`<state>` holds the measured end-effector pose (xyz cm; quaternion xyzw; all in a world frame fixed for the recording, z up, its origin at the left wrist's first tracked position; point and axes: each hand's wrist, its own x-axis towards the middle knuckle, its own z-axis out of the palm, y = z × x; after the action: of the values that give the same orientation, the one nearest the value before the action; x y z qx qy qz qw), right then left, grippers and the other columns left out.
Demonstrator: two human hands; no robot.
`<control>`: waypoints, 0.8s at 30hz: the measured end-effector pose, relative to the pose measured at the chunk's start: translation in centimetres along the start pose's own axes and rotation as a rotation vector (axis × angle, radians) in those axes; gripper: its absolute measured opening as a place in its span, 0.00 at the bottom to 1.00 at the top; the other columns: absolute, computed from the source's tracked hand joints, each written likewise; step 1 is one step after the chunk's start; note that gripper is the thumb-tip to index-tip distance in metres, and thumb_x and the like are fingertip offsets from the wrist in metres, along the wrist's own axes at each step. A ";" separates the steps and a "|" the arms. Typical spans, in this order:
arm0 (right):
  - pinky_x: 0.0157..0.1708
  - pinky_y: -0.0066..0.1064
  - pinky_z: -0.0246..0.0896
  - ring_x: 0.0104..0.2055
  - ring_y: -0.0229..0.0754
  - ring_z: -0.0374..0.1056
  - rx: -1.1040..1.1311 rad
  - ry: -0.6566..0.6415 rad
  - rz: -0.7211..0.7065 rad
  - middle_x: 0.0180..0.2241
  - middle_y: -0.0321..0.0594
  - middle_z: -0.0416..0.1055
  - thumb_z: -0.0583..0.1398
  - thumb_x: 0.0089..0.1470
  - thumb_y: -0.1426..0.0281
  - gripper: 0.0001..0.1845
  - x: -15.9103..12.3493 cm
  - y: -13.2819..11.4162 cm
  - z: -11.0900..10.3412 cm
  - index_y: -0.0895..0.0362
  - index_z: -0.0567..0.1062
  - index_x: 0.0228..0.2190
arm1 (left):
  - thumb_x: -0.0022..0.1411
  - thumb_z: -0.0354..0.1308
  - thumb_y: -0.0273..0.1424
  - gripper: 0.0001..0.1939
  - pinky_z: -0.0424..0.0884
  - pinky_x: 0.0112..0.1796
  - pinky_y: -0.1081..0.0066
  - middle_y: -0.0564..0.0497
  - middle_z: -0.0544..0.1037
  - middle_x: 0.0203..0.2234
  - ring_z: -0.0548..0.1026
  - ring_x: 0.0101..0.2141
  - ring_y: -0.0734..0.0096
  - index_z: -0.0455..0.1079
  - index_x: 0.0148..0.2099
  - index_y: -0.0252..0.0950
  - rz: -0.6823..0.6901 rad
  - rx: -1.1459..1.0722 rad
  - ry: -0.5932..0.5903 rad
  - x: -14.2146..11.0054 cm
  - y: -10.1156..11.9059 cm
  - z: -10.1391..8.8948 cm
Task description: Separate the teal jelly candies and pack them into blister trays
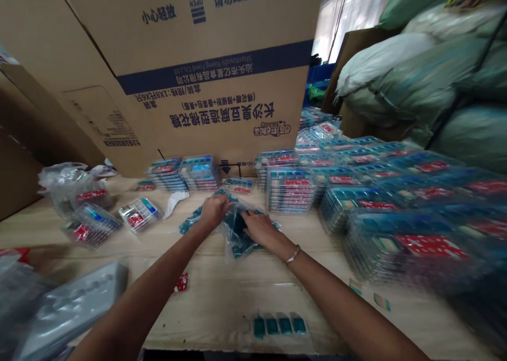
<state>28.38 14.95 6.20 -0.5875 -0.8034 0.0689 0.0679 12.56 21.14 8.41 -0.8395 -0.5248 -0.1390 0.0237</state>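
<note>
Pale wooden desk (pixel 222 308) is being crowded by tall stacks of clear plastic trays (pixel 291 191); a clear bag of blue trays (pixel 237 231) is being pressed by the spread left hand (pixel 214 211) and right hand (pixel 259 229), and one bump could be toppling stacks.

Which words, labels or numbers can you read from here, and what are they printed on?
On the cardboard carton:
"小心轻放"
"请勿踩压"
"OPEN", beside the arrow
"Shantoushi Yixing Food CO.,LTD", spelling uncertain
The carton's smaller lines and logo are too small or skewed to read reliably.
The red labels on the clear plastic packs are too blurred to read.
</note>
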 end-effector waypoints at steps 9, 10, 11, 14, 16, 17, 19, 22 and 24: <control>0.40 0.32 0.60 0.43 0.46 0.69 0.045 -0.007 -0.071 0.41 0.46 0.73 0.50 0.58 0.74 0.13 1.2 0.1 0.3 0.58 0.74 0.40 | 0.61 0.52 0.31 0.09 0.67 0.40 0.63 0.43 0.76 0.34 0.73 0.37 0.60 0.71 0.39 0.33 0.380 -0.008 -0.092 -6.5 1.3 3.3; 0.41 0.33 0.60 0.43 0.46 0.68 0.055 0.029 -0.100 0.42 0.47 0.72 0.50 0.59 0.74 0.14 0.3 0.2 0.2 0.58 0.74 0.40 | 0.61 0.52 0.30 0.10 0.67 0.42 0.63 0.42 0.76 0.36 0.73 0.39 0.59 0.70 0.41 0.33 0.342 -0.025 -0.112 -6.3 1.0 3.6; 0.42 0.33 0.59 0.43 0.45 0.67 0.070 0.087 -0.134 0.42 0.46 0.72 0.50 0.60 0.74 0.13 -0.7 0.4 0.2 0.58 0.74 0.39 | 0.60 0.52 0.30 0.11 0.66 0.45 0.62 0.42 0.76 0.38 0.72 0.41 0.59 0.70 0.44 0.33 0.310 -0.043 -0.131 -6.0 0.6 3.9; 0.43 0.31 0.59 0.42 0.42 0.66 0.196 0.301 -0.168 0.38 0.44 0.71 0.51 0.61 0.73 0.12 -4.6 1.4 0.4 0.57 0.74 0.36 | 0.59 0.53 0.31 0.15 0.63 0.50 0.60 0.42 0.75 0.43 0.71 0.46 0.58 0.68 0.48 0.34 0.225 -0.109 -0.195 -5.0 0.1 4.4; 0.41 0.30 0.60 0.39 0.40 0.67 0.336 0.351 -0.072 0.36 0.41 0.71 0.53 0.60 0.72 0.09 -7.6 2.4 1.2 0.56 0.73 0.36 | 0.57 0.54 0.30 0.16 0.62 0.52 0.61 0.45 0.76 0.44 0.71 0.47 0.59 0.68 0.49 0.36 0.191 -0.139 -0.229 -4.6 0.3 4.2; 0.40 0.30 0.60 0.38 0.40 0.68 0.399 0.338 -0.004 0.35 0.40 0.71 0.54 0.59 0.72 0.08 -8.9 3.0 1.7 0.56 0.73 0.36 | 0.55 0.55 0.28 0.17 0.63 0.51 0.61 0.46 0.76 0.44 0.71 0.47 0.59 0.69 0.49 0.37 0.184 -0.145 -0.240 -4.5 0.5 4.0; 0.40 0.31 0.61 0.39 0.41 0.68 0.480 0.301 0.079 0.37 0.41 0.72 0.55 0.56 0.73 0.08 -11.2 4.4 2.9 0.56 0.73 0.38 | 0.52 0.57 0.26 0.16 0.64 0.50 0.63 0.47 0.77 0.42 0.73 0.45 0.60 0.71 0.46 0.37 0.184 -0.141 -0.246 -4.5 1.1 3.2; 0.43 0.33 0.61 0.44 0.42 0.68 0.549 0.354 0.157 0.43 0.45 0.71 0.55 0.55 0.73 0.11 -13.4 6.4 3.8 0.57 0.74 0.39 | 0.53 0.55 0.25 0.12 0.66 0.46 0.61 0.45 0.78 0.38 0.73 0.42 0.57 0.73 0.41 0.36 0.160 -0.128 -0.200 -5.2 2.5 1.8; 0.40 0.32 0.62 0.41 0.41 0.68 0.578 0.415 0.240 0.42 0.45 0.71 0.54 0.54 0.74 0.11 -14.4 7.3 3.6 0.58 0.74 0.39 | 0.57 0.52 0.27 0.10 0.67 0.44 0.60 0.43 0.77 0.37 0.73 0.41 0.55 0.73 0.38 0.35 0.139 -0.139 -0.113 -6.1 3.7 0.9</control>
<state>38.85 3.35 0.91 -0.6353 -0.6455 0.1799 0.3839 13.50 14.34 6.40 -0.8800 -0.4547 -0.1257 -0.0546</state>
